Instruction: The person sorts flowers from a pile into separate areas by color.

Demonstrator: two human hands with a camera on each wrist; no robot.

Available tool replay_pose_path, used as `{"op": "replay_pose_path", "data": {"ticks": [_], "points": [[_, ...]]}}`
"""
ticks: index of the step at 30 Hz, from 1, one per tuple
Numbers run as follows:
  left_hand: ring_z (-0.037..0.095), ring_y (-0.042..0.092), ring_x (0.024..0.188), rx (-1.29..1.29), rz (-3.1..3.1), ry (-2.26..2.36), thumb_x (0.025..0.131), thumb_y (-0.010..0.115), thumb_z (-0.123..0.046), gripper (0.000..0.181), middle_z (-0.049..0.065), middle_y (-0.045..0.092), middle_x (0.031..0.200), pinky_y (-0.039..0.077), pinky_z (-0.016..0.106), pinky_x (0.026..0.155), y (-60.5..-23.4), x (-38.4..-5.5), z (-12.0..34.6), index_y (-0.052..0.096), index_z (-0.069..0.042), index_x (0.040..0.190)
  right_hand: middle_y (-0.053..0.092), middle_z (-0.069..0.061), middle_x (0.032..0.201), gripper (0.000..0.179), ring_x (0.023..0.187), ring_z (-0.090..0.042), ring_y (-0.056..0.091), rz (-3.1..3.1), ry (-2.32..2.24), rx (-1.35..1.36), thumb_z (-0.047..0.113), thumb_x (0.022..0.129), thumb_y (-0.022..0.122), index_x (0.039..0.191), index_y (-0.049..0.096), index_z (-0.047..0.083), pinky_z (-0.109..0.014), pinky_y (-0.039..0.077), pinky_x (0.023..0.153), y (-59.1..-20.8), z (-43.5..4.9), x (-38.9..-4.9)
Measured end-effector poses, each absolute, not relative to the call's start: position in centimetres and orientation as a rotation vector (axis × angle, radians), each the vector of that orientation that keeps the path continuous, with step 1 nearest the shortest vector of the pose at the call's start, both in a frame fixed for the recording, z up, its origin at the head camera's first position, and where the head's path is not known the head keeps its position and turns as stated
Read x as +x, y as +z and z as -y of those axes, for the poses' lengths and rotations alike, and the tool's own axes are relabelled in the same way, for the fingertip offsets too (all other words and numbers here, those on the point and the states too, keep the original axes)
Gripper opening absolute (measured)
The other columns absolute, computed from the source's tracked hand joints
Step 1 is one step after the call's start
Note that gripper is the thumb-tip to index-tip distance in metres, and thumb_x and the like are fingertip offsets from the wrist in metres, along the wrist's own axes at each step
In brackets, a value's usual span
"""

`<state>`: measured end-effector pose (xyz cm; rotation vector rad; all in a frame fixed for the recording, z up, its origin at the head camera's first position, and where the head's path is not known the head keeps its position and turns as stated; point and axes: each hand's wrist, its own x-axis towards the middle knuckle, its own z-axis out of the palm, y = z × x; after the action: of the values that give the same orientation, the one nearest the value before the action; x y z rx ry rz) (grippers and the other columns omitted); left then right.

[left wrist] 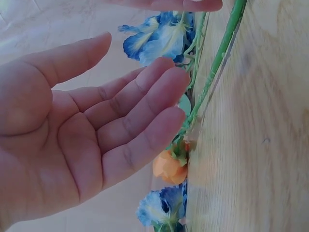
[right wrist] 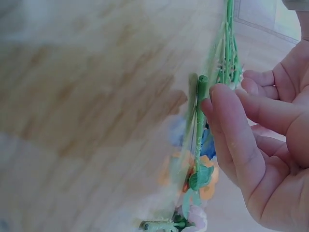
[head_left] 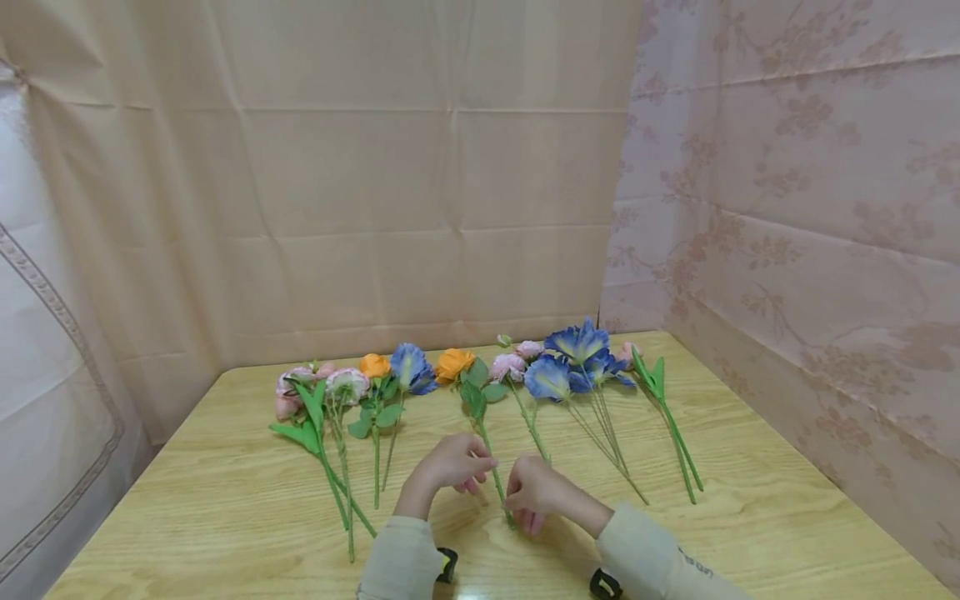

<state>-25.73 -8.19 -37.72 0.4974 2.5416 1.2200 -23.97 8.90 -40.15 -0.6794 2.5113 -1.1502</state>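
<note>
Lying on the counter [head_left: 225, 492], an orange rose [head_left: 455, 364] has its stem [head_left: 499, 490] between the left hand [head_left: 453, 462], empty fingers [left wrist: 145, 104] loosely extended, and the right hand [head_left: 534, 487], fingers slightly bent; whether they touch it I can't tell.

Lettering [head_left: 696, 563] on the right sleeve [head_left: 642, 552]: too small to read. Worktop [head_left: 187, 517]: near edge cut off in the head view. Left wrist view: right hand [left wrist: 181, 4] and green stem [left wrist: 224, 46] cropped by the top edge.

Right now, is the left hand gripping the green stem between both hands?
No: in the left wrist view, the left hand lies open, grasping nothing, and the green stem runs beyond it.
</note>
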Motion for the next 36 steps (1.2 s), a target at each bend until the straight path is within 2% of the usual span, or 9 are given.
{"op": "replay_pose_path", "data": {"ticks": [5,15,26,33,36], "points": [[0.020,0.060,0.057,0.427,-2.635,1.260,0.088,0.056,-0.017,0.020,0.007,0.061,0.072,0.048,0.031,0.052,-38.0,-26.1,9.6,0.061,0.001,0.094,0.055,-0.009,0.046,0.022,0.036,-0.018,0.055,-2.521,-1.114,-0.685,0.000,0.079,0.063,0.058,0.059,-0.004,-0.028,0.046,0.037,-40.0,-8.8,-23.7],[0.020,0.059,0.066,0.064,-2.909,1.566,0.087,0.055,-0.010,0.016,0.007,0.061,0.075,0.047,0.031,0.056,-37.1,-26.7,13.4,0.063,0.003,0.091,0.055,-0.007,0.046,0.024,0.036,-0.016,0.054,-2.529,-1.078,-0.688,0.004,0.080,0.063,0.057,0.060,-0.002,-0.027,0.046,0.037,-40.0,-8.8,-23.6],[0.036,0.056,0.078,-0.424,-3.172,1.375,0.082,0.051,-0.006,0.018,0.021,0.060,0.083,0.044,0.046,0.067,-37.5,-25.5,19.5,0.062,0.008,0.089,0.055,-0.006,0.047,0.024,0.036,-0.015,0.054,-2.508,-1.083,-0.718,0.005,0.081,0.063,0.058,0.060,-0.002,-0.026,0.046,0.037,-40.2,-9.0,-23.7],[0.041,0.055,0.081,-0.568,-3.115,1.261,0.079,0.053,-0.009,0.021,0.027,0.058,0.092,0.044,0.047,0.063,-38.3,-24.6,21.8,0.061,0.008,0.089,0.055,-0.007,0.047,0.024,0.036,-0.015,0.054,-2.517,-1.074,-0.712,0.005,0.081,0.063,0.058,0.060,-0.002,-0.027,0.046,0.037,-40.2,-8.9,-23.6],[0.033,0.053,0.066,-0.588,-3.059,1.222,0.080,0.054,-0.011,0.020,0.021,0.055,0.073,0.042,0.040,0.051,-38.8,-24.5,22.3,0.055,0.006,0.070,0.055,-0.006,0.047,0.024,0.036,-0.016,0.054,-2.523,-1.072,-0.710,0.005,0.081,0.063,0.058,0.060,-0.002,-0.027,0.046,0.037,-40.1,-8.9,-23.5]]}}
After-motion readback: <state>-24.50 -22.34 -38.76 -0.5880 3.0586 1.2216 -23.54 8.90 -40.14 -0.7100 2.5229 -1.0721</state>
